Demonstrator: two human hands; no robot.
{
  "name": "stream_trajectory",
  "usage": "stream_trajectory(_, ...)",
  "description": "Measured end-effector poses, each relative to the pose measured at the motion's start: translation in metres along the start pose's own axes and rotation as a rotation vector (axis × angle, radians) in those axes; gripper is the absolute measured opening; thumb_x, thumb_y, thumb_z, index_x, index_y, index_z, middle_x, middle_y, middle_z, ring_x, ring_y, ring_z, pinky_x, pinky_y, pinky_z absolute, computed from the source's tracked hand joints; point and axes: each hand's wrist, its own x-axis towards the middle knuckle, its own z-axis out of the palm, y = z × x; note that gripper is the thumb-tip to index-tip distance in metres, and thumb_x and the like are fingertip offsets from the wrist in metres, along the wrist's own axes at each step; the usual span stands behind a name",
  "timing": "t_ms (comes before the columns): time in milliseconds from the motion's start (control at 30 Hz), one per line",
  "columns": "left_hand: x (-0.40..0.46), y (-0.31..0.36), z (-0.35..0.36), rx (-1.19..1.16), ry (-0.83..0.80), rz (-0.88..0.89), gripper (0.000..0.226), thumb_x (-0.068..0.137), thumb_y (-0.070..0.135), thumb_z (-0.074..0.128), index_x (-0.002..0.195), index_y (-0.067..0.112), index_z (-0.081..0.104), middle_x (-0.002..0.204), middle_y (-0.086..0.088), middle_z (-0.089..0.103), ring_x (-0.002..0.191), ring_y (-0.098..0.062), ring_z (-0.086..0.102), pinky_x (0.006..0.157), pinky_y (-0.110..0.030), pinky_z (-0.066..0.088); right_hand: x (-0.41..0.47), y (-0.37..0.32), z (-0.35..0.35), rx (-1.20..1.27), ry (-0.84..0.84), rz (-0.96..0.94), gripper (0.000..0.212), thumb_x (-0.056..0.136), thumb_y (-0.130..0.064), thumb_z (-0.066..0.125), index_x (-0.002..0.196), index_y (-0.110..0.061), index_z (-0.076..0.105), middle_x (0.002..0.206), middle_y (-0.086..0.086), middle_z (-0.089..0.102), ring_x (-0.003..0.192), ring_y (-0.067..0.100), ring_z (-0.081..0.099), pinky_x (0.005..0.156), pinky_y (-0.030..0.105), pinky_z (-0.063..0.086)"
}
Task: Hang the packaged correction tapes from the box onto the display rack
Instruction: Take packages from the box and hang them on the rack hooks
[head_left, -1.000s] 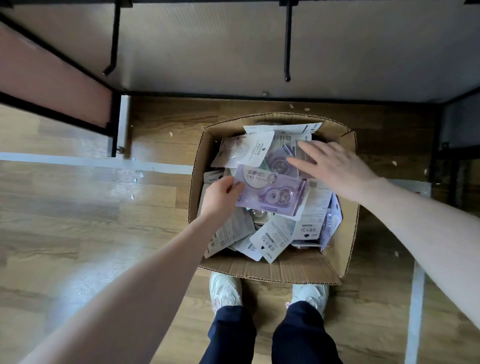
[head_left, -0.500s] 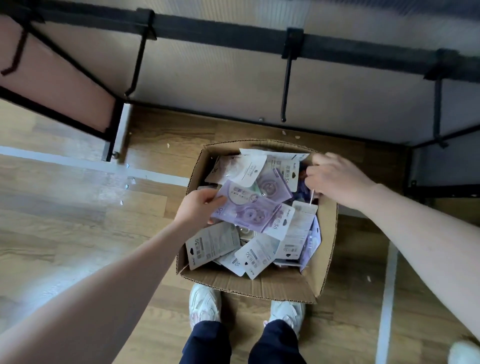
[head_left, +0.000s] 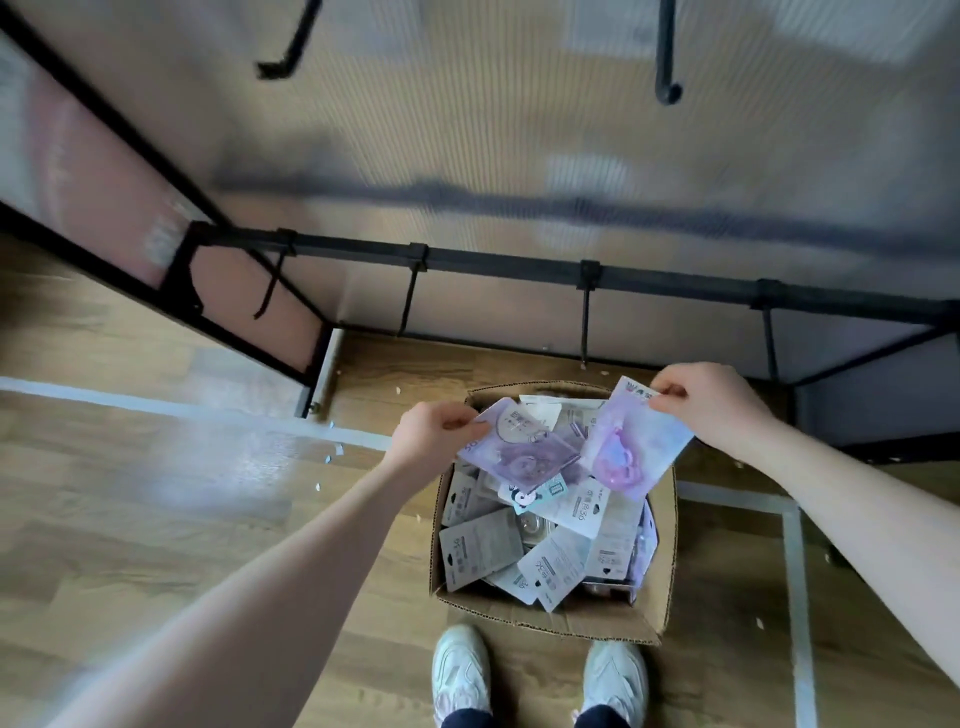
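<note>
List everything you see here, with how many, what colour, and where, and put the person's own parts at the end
Cardboard box: one, brown, open, on the floor in front of the feet.
Held packets: two, purple; one in the left hand, one in the right, both above the box.
Loose packets: many, too jumbled to count, mostly grey-white backs, piled in the box.
Rack rail: one, black, across the panel beyond the box.
Hooks: four on the rail, black, bare; two more, blurred, higher up.
Floor: wood, brown, with pale tape lines.
Shoes: two, white, bottom edge.
Left hand: pinches a packet's corner.
Right hand: pinches a packet's top edge.
</note>
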Motion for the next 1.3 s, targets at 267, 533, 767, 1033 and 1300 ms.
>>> stream_trajectory(267,-0.044,0.062,-0.061,-0.031,-0.009,0.141,0.009,0.084,0.021,0.067,0.083,0.014,0.071,0.073,0.000,0.064,0.066,-0.014,0.053,0.064,-0.033,0.048,-0.049,-0.054,-0.060,0.061,0.071,0.056,0.015,0.089,-0.019,0.058,0.074,-0.020,0.060,0.078,0.002,0.061,0.069,0.018,0.055,0.055,0.027,0.037)
stream_trajectory(533,-0.107,0.135,-0.129,0.018,0.010,0.309,0.033,0.081,0.020,0.069,0.053,0.028,0.054,0.049,0.012,0.048,0.052,-0.007,0.041,0.051,-0.022,0.032,-0.114,-0.131,-0.142,-0.111,0.180,-0.005,0.013,0.091,-0.026,0.055,0.079,-0.023,0.058,0.080,-0.001,0.062,0.071,0.016,0.057,0.057,0.031,0.043)
stream_trajectory(767,-0.175,0.200,-0.194,0.133,0.051,0.503,0.009,0.079,0.025,0.070,0.072,0.020,0.068,0.056,0.015,0.052,0.054,0.003,0.043,0.053,-0.013,0.031,-0.178,-0.193,-0.210,-0.207,0.273,-0.033,0.016,0.091,-0.025,0.052,0.075,-0.027,0.055,0.078,-0.006,0.061,0.071,0.015,0.057,0.057,0.030,0.039)
stream_trajectory(1033,-0.249,0.254,-0.272,0.124,0.145,0.611,0.021,0.078,0.020,0.070,0.063,0.033,0.065,0.057,0.017,0.060,0.057,0.004,0.050,0.057,-0.011,0.037,-0.241,-0.249,-0.278,-0.228,0.393,-0.137,0.014,0.090,-0.026,0.054,0.079,-0.019,0.060,0.076,-0.001,0.064,0.065,0.012,0.055,0.057,0.027,0.037)
stream_trajectory(1300,-0.288,0.289,-0.336,0.091,0.299,0.707,0.005,0.076,0.021,0.074,0.073,0.016,0.073,0.062,0.013,0.060,0.057,-0.002,0.049,0.058,-0.017,0.038,-0.270,-0.300,-0.325,-0.262,0.486,-0.273,0.014,0.092,-0.028,0.056,0.082,-0.020,0.062,0.075,-0.005,0.064,0.059,0.004,0.050,0.052,0.017,0.033)
